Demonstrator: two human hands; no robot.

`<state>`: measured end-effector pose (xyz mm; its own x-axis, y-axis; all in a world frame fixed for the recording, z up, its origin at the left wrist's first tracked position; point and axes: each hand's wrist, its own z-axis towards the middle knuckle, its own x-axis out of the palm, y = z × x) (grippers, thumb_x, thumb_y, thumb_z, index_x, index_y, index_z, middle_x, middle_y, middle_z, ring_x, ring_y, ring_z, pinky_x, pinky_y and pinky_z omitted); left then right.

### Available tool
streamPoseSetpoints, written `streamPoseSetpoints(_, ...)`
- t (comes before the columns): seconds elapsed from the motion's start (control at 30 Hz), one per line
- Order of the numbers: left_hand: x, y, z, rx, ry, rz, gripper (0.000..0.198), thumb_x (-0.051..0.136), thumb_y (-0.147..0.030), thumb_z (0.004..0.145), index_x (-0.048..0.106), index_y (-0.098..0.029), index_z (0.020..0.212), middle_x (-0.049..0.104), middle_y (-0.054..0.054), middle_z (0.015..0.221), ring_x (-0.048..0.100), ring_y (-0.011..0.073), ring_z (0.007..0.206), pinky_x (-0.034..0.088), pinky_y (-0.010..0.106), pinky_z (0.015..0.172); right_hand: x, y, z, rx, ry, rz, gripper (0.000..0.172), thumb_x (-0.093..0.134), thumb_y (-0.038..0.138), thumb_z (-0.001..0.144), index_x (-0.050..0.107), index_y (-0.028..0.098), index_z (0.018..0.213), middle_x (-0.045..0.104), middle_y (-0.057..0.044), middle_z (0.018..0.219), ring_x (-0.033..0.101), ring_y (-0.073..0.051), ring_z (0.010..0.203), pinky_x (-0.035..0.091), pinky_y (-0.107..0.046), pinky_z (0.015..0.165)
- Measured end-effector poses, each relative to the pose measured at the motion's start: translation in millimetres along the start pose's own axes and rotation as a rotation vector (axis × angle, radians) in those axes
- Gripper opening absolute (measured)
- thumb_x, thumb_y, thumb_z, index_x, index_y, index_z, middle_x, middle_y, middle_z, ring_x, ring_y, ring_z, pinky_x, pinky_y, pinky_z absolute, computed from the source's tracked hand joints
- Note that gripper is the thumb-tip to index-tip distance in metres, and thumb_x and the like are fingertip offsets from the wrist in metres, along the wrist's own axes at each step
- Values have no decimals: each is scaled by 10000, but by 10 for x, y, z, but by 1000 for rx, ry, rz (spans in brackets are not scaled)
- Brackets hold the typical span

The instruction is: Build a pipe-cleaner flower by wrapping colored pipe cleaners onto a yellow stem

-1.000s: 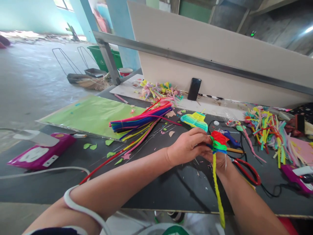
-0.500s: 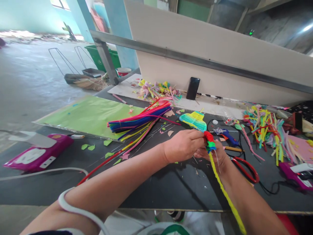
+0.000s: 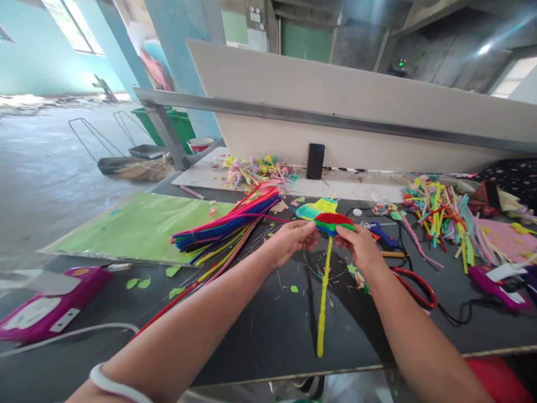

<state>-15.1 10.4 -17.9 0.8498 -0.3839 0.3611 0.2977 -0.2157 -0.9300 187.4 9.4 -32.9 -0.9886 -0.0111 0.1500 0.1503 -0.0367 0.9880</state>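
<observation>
Between my two hands is a pipe-cleaner piece (image 3: pixel 331 219), with a red top, green and blue edges below, and a long yellow stem (image 3: pixel 323 302) hanging toward me. My left hand (image 3: pixel 297 238) pinches its left edge. On the right edge, the thumb and fingers of my right hand (image 3: pixel 359 245) are closed. Just behind it lies a turquoise and yellow pipe-cleaner shape (image 3: pixel 311 209), partly covered by the piece I hold.
Left of my hands lies a bundle of coloured pipe cleaners (image 3: pixel 226 221) near a green sheet (image 3: pixel 126 226). Red-handled scissors (image 3: pixel 419 285) and a blue glue gun (image 3: pixel 382 235) lie right. A phone (image 3: pixel 315 161) leans at the back. Purple power strips (image 3: pixel 54 305) flank the table.
My hands have moved apart to opposite edges of the piece. Its bunched red, green and blue part is now spread wide, and the yellow stem hangs between my arms. The view has shifted.
</observation>
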Motion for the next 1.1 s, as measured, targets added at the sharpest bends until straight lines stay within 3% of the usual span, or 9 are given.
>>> streamPoseSetpoints(0.1,35,69,-16,-54,-4,39,372,796,-384,635,664,-92,823,652,63,757,600,118,622,468,251,614,58,-4,-53,12,75,-90,278,748,424,678,663,159,679,600,11,536,494,-105,497,342,-246,497)
streamPoseSetpoints(0.27,53,174,2,-9,-82,-52,320,804,-340,627,646,-99,767,627,25,679,575,90,561,436,224,564,109,19,-93,139,202,30,330,699,476,727,691,156,805,651,-9,647,544,-116,572,400,-254,567)
streamPoseSetpoints(0.43,42,215,10,45,-110,-92,301,809,-319,611,648,-98,738,627,17,650,560,83,543,430,229,573,140,-39,-86,227,187,32,327,816,336,599,709,164,856,696,-12,747,593,-131,633,434,-265,614)
streamPoseSetpoints(0.6,77,258,-11,69,-151,-97,332,824,-321,573,673,-87,753,642,29,647,552,83,527,431,243,586,166,-119,-97,244,195,72,325,817,304,604,716,178,887,714,-22,785,626,-160,691,456,-286,649)
streamPoseSetpoints(0.8,90,296,6,45,-151,-130,422,856,-376,492,669,-92,741,636,24,631,544,85,512,429,254,584,166,-166,-83,230,109,72,277,823,252,597,717,178,841,714,-23,754,613,-156,620,468,-289,606)
streamPoseSetpoints(1.1,61,227,-15,128,-136,-122,445,813,-439,574,656,-96,809,634,30,679,561,89,548,433,242,590,136,-78,-84,401,301,275,206,705,300,743,688,225,934,739,-77,922,693,-239,817,529,-396,780)
